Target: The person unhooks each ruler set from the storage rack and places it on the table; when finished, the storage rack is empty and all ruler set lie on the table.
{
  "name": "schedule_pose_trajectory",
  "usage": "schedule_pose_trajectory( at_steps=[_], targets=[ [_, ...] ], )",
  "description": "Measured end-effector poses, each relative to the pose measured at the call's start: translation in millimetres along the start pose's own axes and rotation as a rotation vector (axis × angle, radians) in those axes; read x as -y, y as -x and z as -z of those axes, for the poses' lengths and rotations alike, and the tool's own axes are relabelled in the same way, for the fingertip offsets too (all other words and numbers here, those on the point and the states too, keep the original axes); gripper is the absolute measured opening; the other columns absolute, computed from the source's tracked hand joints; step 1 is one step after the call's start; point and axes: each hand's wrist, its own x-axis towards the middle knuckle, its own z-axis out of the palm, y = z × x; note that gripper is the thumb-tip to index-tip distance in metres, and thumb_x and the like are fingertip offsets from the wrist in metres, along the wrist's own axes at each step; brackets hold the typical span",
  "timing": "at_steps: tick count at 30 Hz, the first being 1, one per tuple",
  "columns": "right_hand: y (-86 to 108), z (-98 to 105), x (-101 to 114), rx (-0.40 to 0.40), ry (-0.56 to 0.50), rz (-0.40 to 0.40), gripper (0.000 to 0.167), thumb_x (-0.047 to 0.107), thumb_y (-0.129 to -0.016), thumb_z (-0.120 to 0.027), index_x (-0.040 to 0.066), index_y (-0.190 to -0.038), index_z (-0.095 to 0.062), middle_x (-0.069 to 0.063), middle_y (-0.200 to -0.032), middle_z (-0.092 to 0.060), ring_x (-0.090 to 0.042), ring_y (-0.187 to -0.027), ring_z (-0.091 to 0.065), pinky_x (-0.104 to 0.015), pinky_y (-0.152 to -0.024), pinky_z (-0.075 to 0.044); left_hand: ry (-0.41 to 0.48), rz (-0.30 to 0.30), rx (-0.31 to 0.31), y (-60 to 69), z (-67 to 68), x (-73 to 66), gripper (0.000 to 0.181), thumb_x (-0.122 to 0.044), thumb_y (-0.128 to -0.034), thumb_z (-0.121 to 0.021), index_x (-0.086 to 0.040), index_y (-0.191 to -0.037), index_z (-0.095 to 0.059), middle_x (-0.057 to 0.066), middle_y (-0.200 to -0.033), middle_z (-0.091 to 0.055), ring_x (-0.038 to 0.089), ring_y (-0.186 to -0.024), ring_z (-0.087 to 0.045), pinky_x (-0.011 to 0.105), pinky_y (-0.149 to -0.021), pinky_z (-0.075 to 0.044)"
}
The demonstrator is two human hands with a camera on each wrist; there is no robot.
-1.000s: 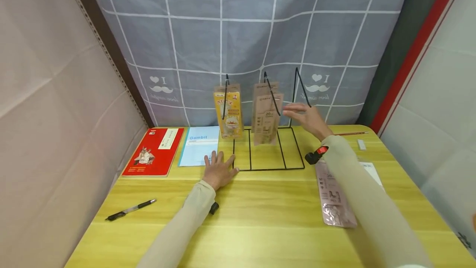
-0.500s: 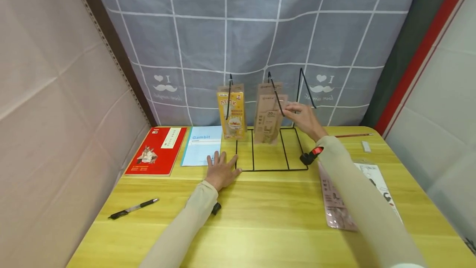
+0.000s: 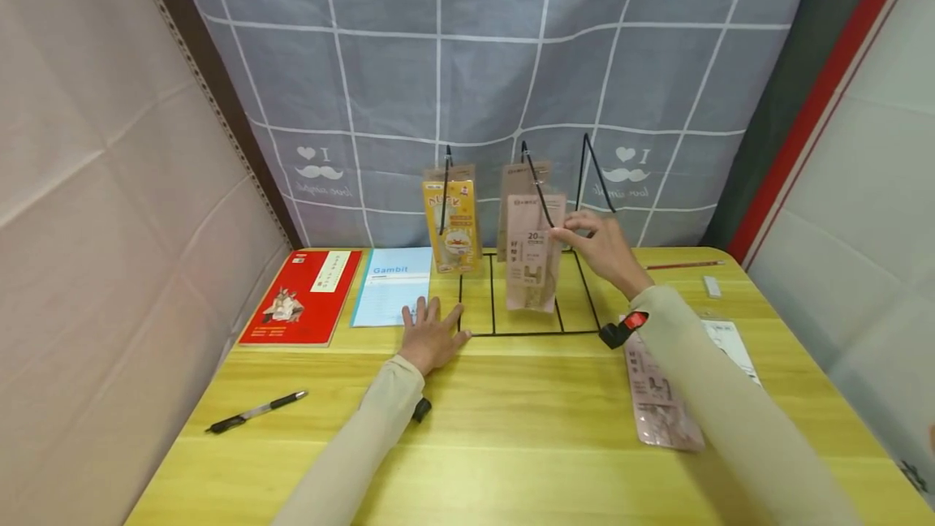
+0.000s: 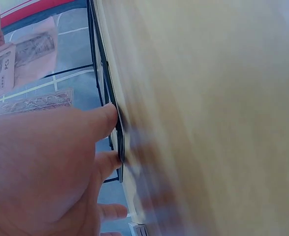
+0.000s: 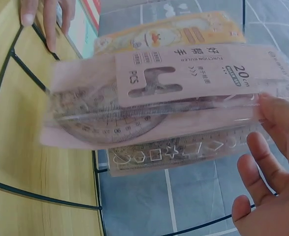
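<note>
A pink packaged ruler set (image 3: 532, 266), with a protractor visible through its clear wrapper (image 5: 129, 125), is at the front of the middle hook of a black wire rack (image 3: 536, 334). My right hand (image 3: 605, 252) pinches its right edge between thumb and forefinger; the other fingers (image 5: 250, 172) are loosely bent. Another ruler pack (image 5: 169, 152) hangs behind it. My left hand (image 3: 429, 341) lies with fingers spread at the rack base's front left corner; in the left wrist view its fingertips (image 4: 107, 118) touch the black wire.
A yellow pack (image 3: 456, 238) hangs on the left hook. On the table lie a red book (image 3: 303, 299), a blue-white Gambit notebook (image 3: 390, 291), a pen (image 3: 257, 412), another pink ruler pack (image 3: 661, 404), a white sheet (image 3: 733, 343) partly under my sleeve, an eraser (image 3: 712, 286) and a pencil (image 3: 687, 265).
My right hand has reached the front pink pack, taken its edge and drawn it forward and down along the hook, away from the pack behind. My left hand has stayed in place.
</note>
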Motion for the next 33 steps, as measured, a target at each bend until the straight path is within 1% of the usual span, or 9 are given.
schedule_pose_trajectory(
  at_steps=[4, 9, 12, 15, 19, 22, 24, 29, 33],
  targets=[
    [5.0, 1.4, 3.6, 0.020, 0.023, 0.013, 0.049, 0.046, -0.100, -0.067, 0.003, -0.123, -0.075, -0.016, -0.146, -0.061, -0.035, -0.124, -0.062, -0.045, -0.090, -0.052, 0.003, -0.003, -0.007, 0.9, 0.9, -0.3, 0.063, -0.058, -0.1084, -0.037, -0.033, -0.166, -0.026, 0.019, -0.174, -0.013, 0.046, -0.161, -0.004, 0.069, -0.127, -0.001],
    [12.1, 3.2, 6.6, 0.026, 0.025, 0.016, 0.051, 0.045, -0.101, -0.067, 0.001, -0.127, -0.072, -0.017, -0.147, -0.060, -0.036, -0.127, -0.060, -0.048, -0.092, -0.052, 0.004, -0.005, -0.017, 4.6, 2.6, -2.1, 0.063, -0.058, -0.1086, -0.036, -0.033, -0.165, -0.027, 0.019, -0.173, -0.014, 0.046, -0.161, -0.006, 0.069, -0.127, -0.003],
    [17.4, 3.8, 7.7, 0.033, 0.011, 0.004, 0.053, 0.045, -0.101, -0.067, 0.000, -0.128, -0.071, -0.016, -0.148, -0.059, -0.035, -0.128, -0.059, -0.047, -0.093, -0.052, 0.009, -0.009, -0.026, 5.9, 3.8, -3.3, 0.062, -0.058, -0.1086, -0.037, -0.032, -0.165, -0.029, 0.019, -0.173, -0.016, 0.046, -0.161, -0.007, 0.069, -0.127, -0.004],
    [23.4, 4.1, 8.9, 0.038, -0.004, -0.010, 0.052, 0.046, -0.100, -0.067, 0.001, -0.127, -0.072, -0.014, -0.146, -0.060, -0.032, -0.118, -0.062, -0.040, -0.088, -0.050, 0.014, -0.011, -0.028, 6.5, 4.2, -4.1, 0.062, -0.057, -0.1087, -0.037, -0.031, -0.165, -0.030, 0.019, -0.173, -0.016, 0.046, -0.161, -0.007, 0.069, -0.127, -0.004],
    [31.8, 4.7, 11.3, 0.038, 0.007, -0.014, 0.049, 0.045, -0.101, -0.067, 0.002, -0.125, -0.073, -0.013, -0.145, -0.062, -0.027, -0.099, -0.061, -0.032, -0.079, -0.047, 0.015, -0.013, -0.027, 6.4, 3.9, -4.3, 0.062, -0.057, -0.1089, -0.037, -0.032, -0.165, -0.028, 0.019, -0.173, -0.015, 0.046, -0.161, -0.006, 0.069, -0.127, -0.002],
    [38.1, 5.4, 13.1, 0.032, 0.019, -0.014, 0.048, 0.044, -0.101, -0.067, 0.003, -0.124, -0.074, -0.012, -0.144, -0.063, -0.025, -0.093, -0.059, -0.029, -0.076, -0.047, 0.015, -0.015, -0.030, 6.3, 4.3, -4.0, 0.062, -0.057, -0.1090, -0.037, -0.031, -0.165, -0.029, 0.019, -0.173, -0.016, 0.046, -0.161, -0.007, 0.069, -0.127, -0.003],
    [42.6, 5.7, 14.5, 0.030, 0.021, -0.014, 0.047, 0.044, -0.101, -0.067, 0.003, -0.123, -0.075, -0.012, -0.143, -0.064, -0.025, -0.094, -0.060, -0.029, -0.076, -0.047, 0.012, -0.016, -0.030, 5.9, 4.3, -3.5, 0.062, -0.057, -0.1089, -0.037, -0.031, -0.165, -0.029, 0.019, -0.173, -0.016, 0.046, -0.161, -0.007, 0.070, -0.127, -0.004],
    [53.7, 6.3, 17.0, 0.039, -0.006, -0.013, 0.044, 0.042, -0.101, -0.067, 0.004, -0.120, -0.076, -0.011, -0.142, -0.064, -0.026, -0.113, -0.061, -0.034, -0.086, -0.046, 0.009, -0.011, -0.026, 5.3, 3.0, -2.9, 0.063, -0.058, -0.1089, -0.036, -0.031, -0.165, -0.029, 0.019, -0.173, -0.015, 0.046, -0.161, -0.007, 0.070, -0.127, -0.004],
    [62.1, 8.0, 19.9, 0.037, -0.027, -0.015, 0.040, 0.039, -0.101, -0.068, 0.004, -0.117, -0.077, -0.012, -0.140, -0.064, -0.029, -0.122, -0.059, -0.038, -0.093, -0.045, 0.016, -0.008, -0.025, 5.6, 2.8, -3.4, 0.062, -0.057, -0.1089, -0.037, -0.031, -0.165, -0.029, 0.019, -0.173, -0.016, 0.046, -0.161, -0.006, 0.070, -0.127, -0.003]
  ],
)
